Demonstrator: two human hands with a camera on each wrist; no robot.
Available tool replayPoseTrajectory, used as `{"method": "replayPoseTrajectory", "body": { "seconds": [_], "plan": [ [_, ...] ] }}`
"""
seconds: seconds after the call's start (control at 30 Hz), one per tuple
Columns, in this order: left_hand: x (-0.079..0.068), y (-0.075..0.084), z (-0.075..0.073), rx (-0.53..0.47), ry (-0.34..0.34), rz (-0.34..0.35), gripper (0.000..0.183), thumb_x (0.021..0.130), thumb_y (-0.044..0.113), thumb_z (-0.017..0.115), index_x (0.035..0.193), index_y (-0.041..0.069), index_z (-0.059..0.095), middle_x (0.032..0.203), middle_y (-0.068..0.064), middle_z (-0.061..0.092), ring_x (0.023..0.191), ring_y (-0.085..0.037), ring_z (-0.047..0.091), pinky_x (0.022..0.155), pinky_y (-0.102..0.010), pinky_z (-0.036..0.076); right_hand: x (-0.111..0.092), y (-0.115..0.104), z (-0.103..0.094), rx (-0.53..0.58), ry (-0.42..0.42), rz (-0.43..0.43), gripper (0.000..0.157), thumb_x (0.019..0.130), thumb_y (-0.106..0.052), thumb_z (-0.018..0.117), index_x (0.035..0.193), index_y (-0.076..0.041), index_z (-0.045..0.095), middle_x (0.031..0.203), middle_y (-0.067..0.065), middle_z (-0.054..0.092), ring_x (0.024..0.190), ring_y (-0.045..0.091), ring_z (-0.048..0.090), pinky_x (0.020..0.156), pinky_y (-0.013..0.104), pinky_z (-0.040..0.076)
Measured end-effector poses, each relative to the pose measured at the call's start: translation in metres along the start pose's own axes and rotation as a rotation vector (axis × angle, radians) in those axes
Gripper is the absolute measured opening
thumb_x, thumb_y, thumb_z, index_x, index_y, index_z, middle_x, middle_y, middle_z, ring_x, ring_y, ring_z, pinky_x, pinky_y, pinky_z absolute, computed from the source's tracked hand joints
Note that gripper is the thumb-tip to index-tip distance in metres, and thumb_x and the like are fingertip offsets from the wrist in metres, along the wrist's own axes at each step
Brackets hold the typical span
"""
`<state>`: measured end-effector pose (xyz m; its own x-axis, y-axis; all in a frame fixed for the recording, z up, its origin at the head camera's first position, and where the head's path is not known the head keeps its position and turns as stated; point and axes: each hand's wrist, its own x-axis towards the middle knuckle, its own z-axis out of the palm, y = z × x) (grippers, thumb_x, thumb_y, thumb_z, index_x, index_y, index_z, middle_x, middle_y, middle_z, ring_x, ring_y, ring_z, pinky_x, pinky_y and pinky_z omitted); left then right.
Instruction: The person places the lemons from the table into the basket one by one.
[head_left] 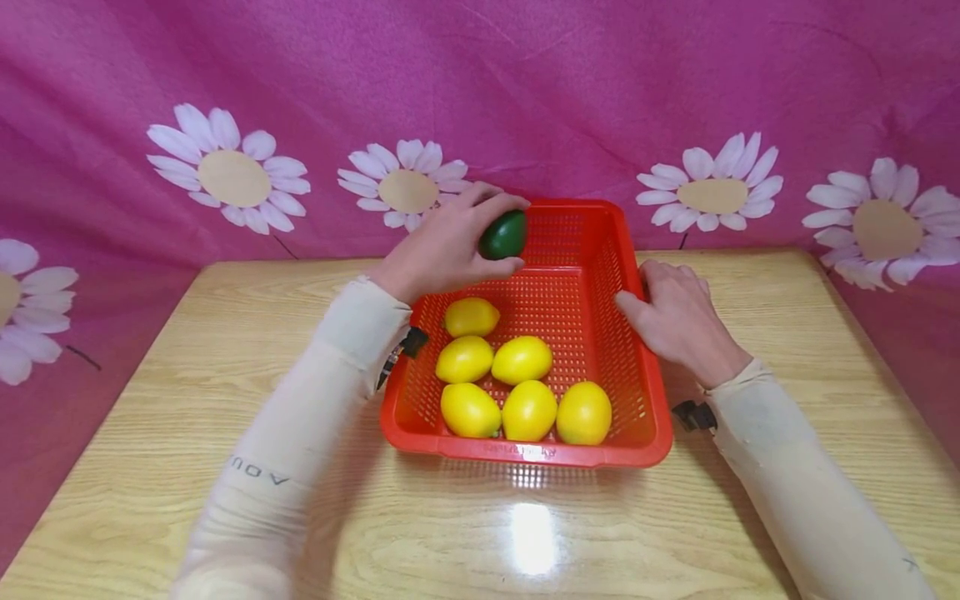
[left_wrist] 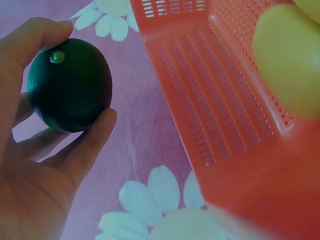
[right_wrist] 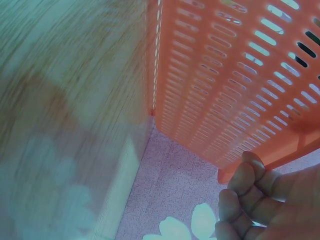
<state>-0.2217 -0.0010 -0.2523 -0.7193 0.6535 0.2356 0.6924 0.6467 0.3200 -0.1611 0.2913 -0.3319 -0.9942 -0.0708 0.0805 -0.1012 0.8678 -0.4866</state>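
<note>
A dark green, smooth, rounded fruit (head_left: 503, 236) with a small pale stem nub sits between the thumb and fingers of my left hand (head_left: 453, 237). The hand holds it above the far left part of a red plastic basket (head_left: 525, 452). Over in the left wrist view, the fruit (left_wrist: 70, 85) shows nearly whole beside the basket wall (left_wrist: 210, 95). My right hand (head_left: 678, 317) grips the basket's right rim, thumb over the top and fingers curled under the outer side (right_wrist: 260, 195). Several yellow lemons (head_left: 529, 411) lie in the basket's near and left part.
The basket stands on a light wooden table (head_left: 187, 433), whose surface reflects a bright light in front of it. Behind and at both sides hangs a magenta cloth (head_left: 562, 92) printed with white daisies (head_left: 232, 177).
</note>
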Motion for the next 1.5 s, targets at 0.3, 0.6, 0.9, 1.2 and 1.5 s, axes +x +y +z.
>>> {"method": "replayPoseTrajectory", "body": {
  "seconds": [0.3,0.6,0.9,1.2,1.5],
  "plan": [
    [0.003,0.006,0.011,-0.019,-0.026,0.0,0.061,0.091,0.04,0.075,0.145,0.021,0.057,0.144,-0.01,0.053,0.116,-0.026,0.063,0.102,-0.038,0.058,0.0,0.0,0.0,0.0,0.005,-0.003,0.038,0.099,-0.033,0.049,0.118,-0.002,0.061,0.102,0.018,0.066,0.098,0.034,0.051,0.085,0.047,0.038],
    [0.008,0.011,0.021,-0.031,-0.066,-0.003,0.062,0.091,0.04,0.075,0.147,0.021,0.055,0.145,-0.01,0.053,0.119,-0.027,0.061,0.104,-0.039,0.056,0.0,0.002,0.001,-0.001,0.016,-0.011,0.037,0.099,-0.033,0.048,0.114,-0.002,0.062,0.099,0.018,0.066,0.096,0.034,0.051,0.084,0.046,0.037],
    [0.008,0.009,0.029,-0.045,-0.108,-0.022,0.062,0.091,0.041,0.075,0.147,0.021,0.055,0.146,-0.007,0.052,0.12,-0.026,0.06,0.104,-0.038,0.055,0.001,0.0,0.002,-0.011,0.041,-0.033,0.036,0.099,-0.033,0.047,0.109,-0.002,0.062,0.097,0.018,0.066,0.094,0.035,0.051,0.082,0.046,0.036],
    [0.01,0.003,0.04,-0.047,-0.167,-0.032,0.063,0.092,0.041,0.074,0.148,0.021,0.054,0.147,-0.008,0.052,0.12,-0.024,0.059,0.106,-0.037,0.055,0.001,0.0,0.002,-0.012,0.039,-0.026,0.037,0.099,-0.033,0.047,0.109,-0.001,0.062,0.097,0.019,0.067,0.096,0.037,0.051,0.086,0.05,0.037],
    [0.009,0.0,0.046,-0.058,-0.221,-0.057,0.064,0.091,0.041,0.075,0.148,0.023,0.053,0.146,-0.007,0.051,0.118,-0.022,0.058,0.103,-0.036,0.057,0.001,0.0,0.001,-0.001,0.022,-0.011,0.039,0.1,-0.034,0.046,0.113,0.0,0.061,0.101,0.021,0.066,0.098,0.037,0.05,0.09,0.053,0.038]
  ]
}}
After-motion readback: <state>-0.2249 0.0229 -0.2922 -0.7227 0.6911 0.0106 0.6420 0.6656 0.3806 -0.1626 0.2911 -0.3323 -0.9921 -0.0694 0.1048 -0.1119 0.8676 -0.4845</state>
